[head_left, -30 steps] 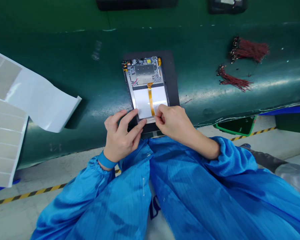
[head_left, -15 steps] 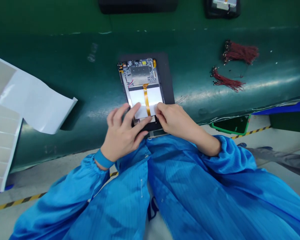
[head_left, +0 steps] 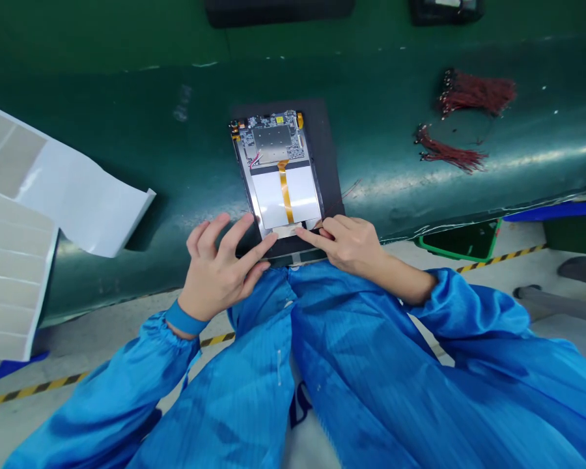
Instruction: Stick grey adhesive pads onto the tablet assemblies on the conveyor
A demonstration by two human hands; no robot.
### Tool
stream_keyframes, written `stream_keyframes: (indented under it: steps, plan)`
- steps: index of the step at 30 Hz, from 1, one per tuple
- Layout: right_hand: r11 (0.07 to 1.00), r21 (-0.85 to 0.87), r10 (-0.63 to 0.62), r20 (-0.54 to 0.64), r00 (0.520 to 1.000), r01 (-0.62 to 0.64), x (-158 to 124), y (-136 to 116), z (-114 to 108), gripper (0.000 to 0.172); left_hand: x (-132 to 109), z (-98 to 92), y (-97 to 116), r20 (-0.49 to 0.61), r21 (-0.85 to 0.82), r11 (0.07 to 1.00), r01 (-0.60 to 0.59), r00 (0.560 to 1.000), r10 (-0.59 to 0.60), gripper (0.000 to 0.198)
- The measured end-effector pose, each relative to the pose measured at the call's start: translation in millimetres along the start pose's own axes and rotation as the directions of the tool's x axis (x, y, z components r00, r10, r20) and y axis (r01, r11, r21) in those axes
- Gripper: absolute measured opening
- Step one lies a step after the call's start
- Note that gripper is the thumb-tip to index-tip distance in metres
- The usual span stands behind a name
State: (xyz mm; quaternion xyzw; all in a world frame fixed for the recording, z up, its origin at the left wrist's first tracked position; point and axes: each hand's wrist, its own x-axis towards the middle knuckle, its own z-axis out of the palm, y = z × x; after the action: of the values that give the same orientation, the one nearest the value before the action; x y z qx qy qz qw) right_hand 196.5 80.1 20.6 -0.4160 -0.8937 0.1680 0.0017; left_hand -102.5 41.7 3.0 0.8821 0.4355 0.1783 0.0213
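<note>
The open tablet (head_left: 272,144) lay on a black mat (head_left: 330,156) at 12 o'clock, the left hand's (head_left: 219,268) fingers spread at its edge, the right hand's (head_left: 351,246) bunched, any pinch unclear; a slip could crease the amber flex ribbon (head_left: 286,195).

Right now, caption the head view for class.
Left hand and right hand at the lower edge of a tablet assembly on a black mat.

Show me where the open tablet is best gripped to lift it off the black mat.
Probably by its two long side edges, coming down from above on either side of the open tablet. Those edges lie bare on the black mat, whereas the exposed circuit board and orange flex ribbon sit on its face, and the left hand and right hand occupy the near end.
</note>
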Motion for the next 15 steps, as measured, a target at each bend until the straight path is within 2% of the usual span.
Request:
stream_keyframes:
  steps: [4,7,10,15]
  plan:
    - [0.997,-0.025,-0.071,-0.02,0.997,0.07,2,3,-5,0.054,5,1.4,6,-0.008,-0.042,0.999,-0.03,1.0,0.029,0.073]
    - [1.0,0.004,0.001,-0.052,0.999,-0.001,4,4,-6,0.053,5,1.2,7,-0.014,0.005,0.998,-0.066,0.998,0.067,0.071]
    - [0.997,0.024,0.08,-0.082,0.993,-0.078,4,5,-4,0.054,0,-1.9,5,-0.008,0.034,0.998,-0.049,0.999,0.049,0.067]
    - [0.999,0.047,0.002,-0.077,0.997,0.002,5,-1,-1,0.048,9,0.3,17,0.015,-0.057,0.998,0.01,1.0,-0.009,0.065]
